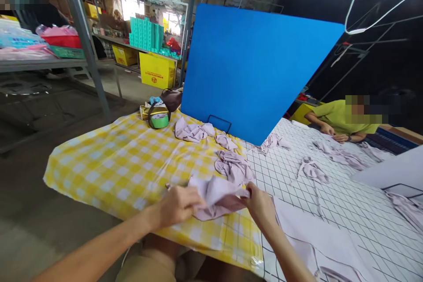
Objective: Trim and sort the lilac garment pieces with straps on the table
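A piece of pale lilac cloth [218, 196] is stretched between my two hands, just above the near part of the checked tablecloth. My left hand [180, 205] is closed at the cloth's left side, its fingers slightly blurred. At the right end, my right hand [259, 202] pinches the cloth's edge between thumb and fingers. Right behind it lies a crumpled lilac cloth [234, 166]. To the right of my right forearm, a larger flat lilac piece with a cord [313, 229] is spread out.
The yellow-checked tablecloth [109, 154] meets a white gridded one [284, 176]. A blue board [257, 70] stands on the table in a wire stand [220, 121]. Green tape [159, 120] lies at the back left. Across the table, a person in a yellow-green shirt [340, 116] handles similar cloth.
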Demonstrator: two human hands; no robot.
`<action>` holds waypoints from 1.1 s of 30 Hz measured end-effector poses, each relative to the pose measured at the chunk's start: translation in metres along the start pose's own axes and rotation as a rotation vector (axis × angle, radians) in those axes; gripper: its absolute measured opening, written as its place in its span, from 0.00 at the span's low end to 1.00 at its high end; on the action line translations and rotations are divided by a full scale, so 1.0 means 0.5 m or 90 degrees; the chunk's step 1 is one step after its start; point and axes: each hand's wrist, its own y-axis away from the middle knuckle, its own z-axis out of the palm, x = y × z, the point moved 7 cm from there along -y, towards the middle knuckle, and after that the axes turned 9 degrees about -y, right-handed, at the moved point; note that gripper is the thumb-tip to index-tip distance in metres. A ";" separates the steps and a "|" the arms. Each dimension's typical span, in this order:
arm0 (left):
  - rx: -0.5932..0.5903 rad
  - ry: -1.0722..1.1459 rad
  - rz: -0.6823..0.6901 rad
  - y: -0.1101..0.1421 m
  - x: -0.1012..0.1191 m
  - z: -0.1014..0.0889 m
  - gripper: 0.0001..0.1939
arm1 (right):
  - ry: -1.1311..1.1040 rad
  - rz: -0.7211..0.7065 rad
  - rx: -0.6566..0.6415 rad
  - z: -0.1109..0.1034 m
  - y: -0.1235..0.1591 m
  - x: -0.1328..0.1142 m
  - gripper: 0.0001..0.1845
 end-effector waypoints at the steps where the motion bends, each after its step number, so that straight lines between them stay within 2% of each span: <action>1: -0.115 0.002 0.019 0.020 0.011 0.040 0.10 | 0.013 0.000 -0.035 0.026 0.013 0.018 0.06; 2: -0.204 0.004 0.020 0.037 0.016 0.071 0.10 | 0.012 -0.009 -0.064 0.049 0.027 0.033 0.07; 3: -0.258 0.006 0.006 0.047 0.013 0.093 0.10 | 0.000 -0.029 -0.083 0.067 0.041 0.045 0.08; 4: -0.274 0.009 -0.020 0.049 0.004 0.104 0.10 | -0.018 -0.057 -0.095 0.081 0.056 0.054 0.09; 6: -0.235 0.003 -0.089 0.034 -0.025 0.105 0.09 | -0.057 -0.131 -0.105 0.095 0.083 0.061 0.09; 9: -0.122 -0.049 -0.186 -0.004 -0.069 0.089 0.09 | -0.084 -0.232 -0.099 0.094 0.118 0.059 0.08; 11: -0.069 -0.074 -0.207 -0.024 -0.074 0.086 0.09 | -0.088 -0.281 -0.088 0.090 0.135 0.055 0.05; 13: -0.057 -0.079 -0.180 -0.037 -0.054 0.098 0.10 | -0.091 -0.312 -0.072 0.086 0.146 0.053 0.04; 16: -0.091 -0.075 -0.120 -0.050 -0.009 0.138 0.10 | -0.112 -0.335 -0.038 0.081 0.153 0.052 0.09; 18: -0.126 -0.073 -0.123 -0.060 0.004 0.170 0.12 | -0.133 -0.331 -0.005 0.079 0.155 0.056 0.07; 22: -0.225 -0.076 -0.206 -0.090 -0.012 0.227 0.12 | -0.140 -0.329 0.096 0.080 0.164 0.062 0.06; 25: -0.272 -0.085 -0.259 -0.110 -0.032 0.245 0.14 | -0.140 -0.363 0.127 0.090 0.181 0.055 0.08; 27: -0.291 -0.063 -0.257 -0.118 -0.039 0.249 0.12 | -0.141 -0.374 0.098 0.099 0.191 0.049 0.09; 29: -0.305 -0.033 -0.237 -0.120 -0.043 0.246 0.08 | -0.140 -0.365 0.028 0.106 0.196 0.045 0.07; 31: -0.306 -0.006 -0.213 -0.119 -0.045 0.233 0.07 | -0.160 -0.345 -0.042 0.104 0.197 0.043 0.05; 33: -0.288 0.066 -0.170 -0.120 -0.036 0.209 0.05 | -0.229 -0.326 -0.065 0.085 0.190 0.041 0.02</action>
